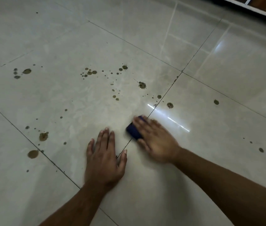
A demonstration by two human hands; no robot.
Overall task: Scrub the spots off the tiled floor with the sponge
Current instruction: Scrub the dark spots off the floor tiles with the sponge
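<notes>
Head view, right hand (156,141) blurred, fingers laid over dark blue sponge (134,130) pressed on tiled floor (210,160) at a grout line, left hand (104,158) flat, fingers spread just left, brown spots (142,85) scattered farther and left

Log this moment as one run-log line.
right hand pressing blue sponge on tiled floor | left hand flat, bracing | brown spots remain
</notes>
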